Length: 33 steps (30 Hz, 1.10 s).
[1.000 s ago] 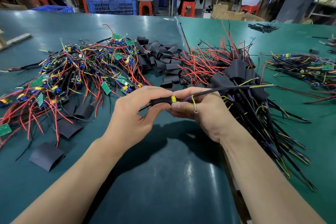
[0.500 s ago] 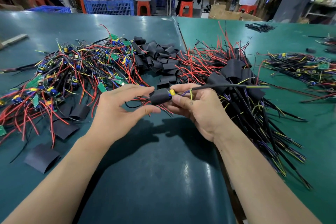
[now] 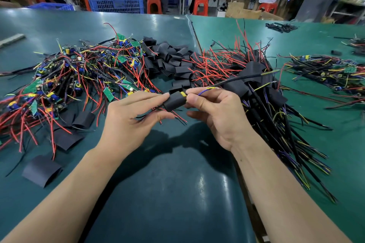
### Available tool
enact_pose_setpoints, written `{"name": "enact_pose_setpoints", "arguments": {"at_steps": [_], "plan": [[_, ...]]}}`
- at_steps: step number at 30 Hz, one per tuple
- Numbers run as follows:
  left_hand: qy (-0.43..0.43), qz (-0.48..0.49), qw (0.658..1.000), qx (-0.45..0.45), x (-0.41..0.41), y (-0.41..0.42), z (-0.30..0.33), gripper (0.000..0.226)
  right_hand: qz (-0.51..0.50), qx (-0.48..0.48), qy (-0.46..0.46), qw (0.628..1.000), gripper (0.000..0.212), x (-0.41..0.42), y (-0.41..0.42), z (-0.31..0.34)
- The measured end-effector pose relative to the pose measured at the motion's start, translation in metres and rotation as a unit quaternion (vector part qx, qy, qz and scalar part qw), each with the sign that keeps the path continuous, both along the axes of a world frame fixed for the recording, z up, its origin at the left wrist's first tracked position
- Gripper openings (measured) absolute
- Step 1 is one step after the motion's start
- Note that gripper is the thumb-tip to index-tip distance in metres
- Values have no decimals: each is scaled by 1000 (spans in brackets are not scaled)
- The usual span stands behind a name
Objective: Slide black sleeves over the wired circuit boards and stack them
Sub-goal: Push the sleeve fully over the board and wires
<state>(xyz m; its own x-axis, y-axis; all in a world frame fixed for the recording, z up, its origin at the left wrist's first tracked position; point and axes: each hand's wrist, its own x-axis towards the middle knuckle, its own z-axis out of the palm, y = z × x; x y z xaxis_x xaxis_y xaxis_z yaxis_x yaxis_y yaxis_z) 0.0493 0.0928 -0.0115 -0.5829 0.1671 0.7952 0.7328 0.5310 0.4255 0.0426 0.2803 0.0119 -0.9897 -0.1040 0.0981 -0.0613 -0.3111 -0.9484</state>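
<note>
Above the green table I hold one black sleeve [image 3: 173,101] with a circuit board inside it; only a yellow part [image 3: 183,94] shows at its right end. My left hand [image 3: 134,118] pinches the sleeve's left end between thumb and fingers. My right hand [image 3: 213,108] pinches the board's right end and its blue and yellow wires [image 3: 205,90]. Red and black leads [image 3: 177,117] hang out below the sleeve. Bare wired boards [image 3: 79,77] lie heaped at the left, loose sleeves [image 3: 171,59] in the middle, sleeved boards [image 3: 262,92] piled at the right.
Flat sleeves [image 3: 42,169] lie on the table [image 3: 167,193] at the near left. Another bundle of wired boards [image 3: 331,73] is at the far right. A seam [image 3: 194,33] splits the table. People sit on red stools beyond it, by a blue crate [image 3: 114,2].
The sleeve has slid further right over the board, so less of the board shows. Both hands have risen slightly and my left fingers have opened wider around the sleeve's end.
</note>
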Motion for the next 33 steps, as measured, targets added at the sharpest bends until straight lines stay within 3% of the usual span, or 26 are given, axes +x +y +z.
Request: {"name": "enact_pose_setpoints", "arguments": {"at_steps": [9, 11, 16, 25, 29, 33], "plan": [[13, -7, 1000, 3, 2, 6, -1, 45, 25, 14, -9, 1000, 20, 2, -1, 1], [24, -17, 1000, 1, 3, 9, -1, 46, 8, 14, -1, 1000, 10, 3, -3, 0], [33, -16, 999, 3, 2, 10, -2, 45, -78, 32, 30, 996, 20, 1, -5, -1], [24, -4, 1000, 19, 4, 12, -3, 39, -92, -14, 91, 991, 20, 2, -8, 0], [23, -2, 999, 24, 4, 12, -3, 39, -76, -25, 89, 993, 4, 3, -10, 0], [37, -14, 999, 9, 4, 11, -4, 40, -78, 30, 91, 992, 7, 5, -8, -1]]}}
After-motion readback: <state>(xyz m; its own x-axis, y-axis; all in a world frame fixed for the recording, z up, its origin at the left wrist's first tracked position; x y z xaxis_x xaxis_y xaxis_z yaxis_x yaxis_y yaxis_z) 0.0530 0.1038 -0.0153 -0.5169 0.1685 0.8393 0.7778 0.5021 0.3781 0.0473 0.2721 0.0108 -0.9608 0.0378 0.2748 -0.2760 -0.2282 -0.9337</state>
